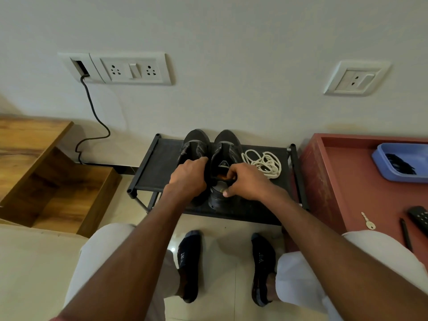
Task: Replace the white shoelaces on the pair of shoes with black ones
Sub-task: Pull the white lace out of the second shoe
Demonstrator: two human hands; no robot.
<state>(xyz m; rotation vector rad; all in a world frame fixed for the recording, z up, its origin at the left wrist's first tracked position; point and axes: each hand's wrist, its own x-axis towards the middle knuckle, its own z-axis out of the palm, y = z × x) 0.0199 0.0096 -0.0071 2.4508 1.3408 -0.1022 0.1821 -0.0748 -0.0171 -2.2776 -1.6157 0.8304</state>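
Observation:
Two dark grey shoes stand side by side on a low black rack point(159, 163) against the wall, toes toward the wall. My left hand point(188, 179) grips the left shoe point(195, 144) at its opening, fingers curled over the collar. My right hand point(245, 181) grips the collar and heel of the right shoe point(225, 147), its thumb on the heel. Neither shoe shows a lace. The white shoelaces point(264, 163) lie in a loose heap on the rack right of the shoes. Black laces point(399, 164) lie in a blue tray point(382, 158).
A red-brown table point(347, 193) at right carries the blue tray, a key point(368, 221), a pen point(405, 235) and a remote point(420, 217). A wooden shelf unit point(46, 170) stands at left. A black cable point(97, 121) hangs from wall sockets. My socked feet point(190, 262) rest on the tiled floor.

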